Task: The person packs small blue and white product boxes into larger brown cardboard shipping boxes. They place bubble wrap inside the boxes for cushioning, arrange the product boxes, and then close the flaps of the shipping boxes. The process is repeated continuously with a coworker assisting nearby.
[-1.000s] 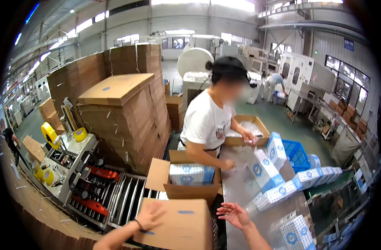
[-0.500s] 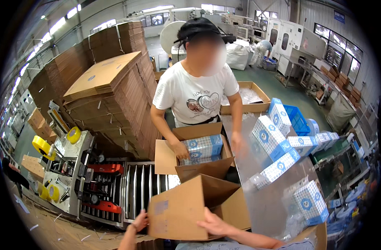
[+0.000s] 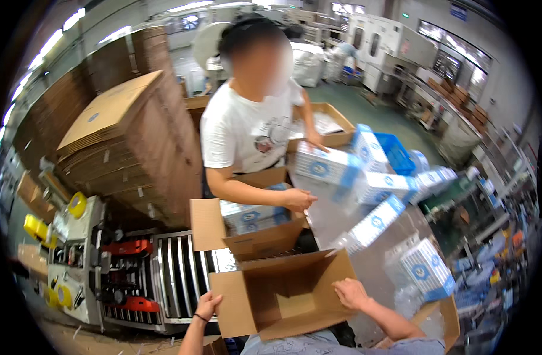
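An open, empty brown cardboard box [image 3: 285, 296] sits right in front of me. My left hand [image 3: 207, 306] grips its left flap, with a dark band on the wrist. My right hand [image 3: 351, 293] rests on its right wall. Across from me a person in a white T-shirt [image 3: 247, 133] reaches one hand into a second open box [image 3: 247, 234] that holds a blue-and-white pack. Their other hand lies on a blue-and-white pack [image 3: 324, 167] on the metal table [image 3: 342, 228].
Several more blue-and-white packs [image 3: 425, 269] lie along the table on the right. A tall stack of flat cardboard [image 3: 126, 142] stands at left, above a roller conveyor [image 3: 176, 272] and a taping machine with yellow tape rolls [image 3: 75, 204]. A blue crate [image 3: 398, 155] sits behind the packs.
The box in front of me has been turned so its open top faces up. My right hand moved to its right wall. The person opposite leaned closer and reached into the other box.
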The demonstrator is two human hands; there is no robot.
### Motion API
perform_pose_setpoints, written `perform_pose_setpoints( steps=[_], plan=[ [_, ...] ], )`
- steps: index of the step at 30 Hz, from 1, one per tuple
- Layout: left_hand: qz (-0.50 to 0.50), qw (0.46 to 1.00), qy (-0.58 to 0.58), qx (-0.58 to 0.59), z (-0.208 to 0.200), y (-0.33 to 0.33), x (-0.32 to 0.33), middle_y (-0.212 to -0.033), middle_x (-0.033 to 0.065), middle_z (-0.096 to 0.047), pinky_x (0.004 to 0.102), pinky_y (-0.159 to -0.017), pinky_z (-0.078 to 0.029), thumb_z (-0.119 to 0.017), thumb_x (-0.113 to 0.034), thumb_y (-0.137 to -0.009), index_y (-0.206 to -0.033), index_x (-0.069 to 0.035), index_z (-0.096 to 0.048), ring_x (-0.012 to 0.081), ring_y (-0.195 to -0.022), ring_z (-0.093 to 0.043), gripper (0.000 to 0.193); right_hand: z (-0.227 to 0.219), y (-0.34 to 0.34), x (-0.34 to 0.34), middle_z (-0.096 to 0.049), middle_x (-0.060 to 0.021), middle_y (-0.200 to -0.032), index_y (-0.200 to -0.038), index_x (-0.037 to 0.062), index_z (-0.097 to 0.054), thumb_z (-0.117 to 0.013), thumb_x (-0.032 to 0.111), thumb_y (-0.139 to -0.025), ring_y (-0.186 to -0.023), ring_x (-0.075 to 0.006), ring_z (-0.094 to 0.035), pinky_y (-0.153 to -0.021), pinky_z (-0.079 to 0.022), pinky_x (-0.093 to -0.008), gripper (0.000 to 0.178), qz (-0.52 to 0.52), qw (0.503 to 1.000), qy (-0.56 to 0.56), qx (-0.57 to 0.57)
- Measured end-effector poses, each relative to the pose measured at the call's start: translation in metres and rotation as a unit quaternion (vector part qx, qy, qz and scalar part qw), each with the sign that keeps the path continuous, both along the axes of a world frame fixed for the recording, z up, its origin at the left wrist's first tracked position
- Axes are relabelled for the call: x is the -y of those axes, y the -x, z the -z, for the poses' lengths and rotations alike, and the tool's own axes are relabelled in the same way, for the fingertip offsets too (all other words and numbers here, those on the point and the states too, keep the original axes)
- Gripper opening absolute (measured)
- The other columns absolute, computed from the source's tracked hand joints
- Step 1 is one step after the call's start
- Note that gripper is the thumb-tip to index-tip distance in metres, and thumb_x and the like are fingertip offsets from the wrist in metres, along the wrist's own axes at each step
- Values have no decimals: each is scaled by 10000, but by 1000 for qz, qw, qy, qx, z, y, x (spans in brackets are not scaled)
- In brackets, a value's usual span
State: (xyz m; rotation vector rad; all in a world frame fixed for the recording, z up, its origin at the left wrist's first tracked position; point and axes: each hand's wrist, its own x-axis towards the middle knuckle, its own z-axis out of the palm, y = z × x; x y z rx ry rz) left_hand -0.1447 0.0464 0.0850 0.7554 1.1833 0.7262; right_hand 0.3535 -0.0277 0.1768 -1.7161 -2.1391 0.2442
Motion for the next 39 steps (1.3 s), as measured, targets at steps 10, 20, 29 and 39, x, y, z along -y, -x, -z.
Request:
perform_pose_setpoints(
  steps=[10, 20, 29, 39],
  plan=[
    [3, 977, -175, -119, -60, -39, 31, -1234, 142, -635, 348, -941, -508, -791, -121, -835, -1395, 28, -461, 222, -1119, -620, 667, -68, -164, -53, -704, -94, -777, -945, 17, -706, -658, 43, -873, -677, -150, -663, -630, -527, -286, 90, 185, 959, -78, -200],
    [77, 727, -537, -421, -197, -217, -5, -1223, 162, -629, 451, -1002, -476, -772, 3, -729, -1043, -28, -684, 374, -1182, -571, 328, -20, -344, -145, -593, -132, -1119, -1032, 69, -646, -721, -1, -716, -1085, -335, -565, -945, -456, -433, 333, 228, 963, -135, -56],
    [171, 720, -567, -361, -220, -289, -4, -993, 45, -736, 365, -871, -558, -770, 7, -756, -910, -69, -738, 275, -1059, -669, 174, -33, -380, -296, -294, -280, -1535, -1543, 159, -242, -961, 334, -484, -1412, -443, -310, -1154, -302, -543, 1291, 124, 990, 12, 70],
    [294, 593, -642, -387, -172, -453, -137, -1421, 191, -476, 548, -1149, -307, -858, -282, -667, -1354, -48, -501, 388, -1387, -381, 809, 24, -234, -305, -683, -164, -1031, -1260, 49, -582, -832, 338, -556, -968, -358, -654, -867, -525, -452, 801, -72, 993, 0, 97]
  ],
)
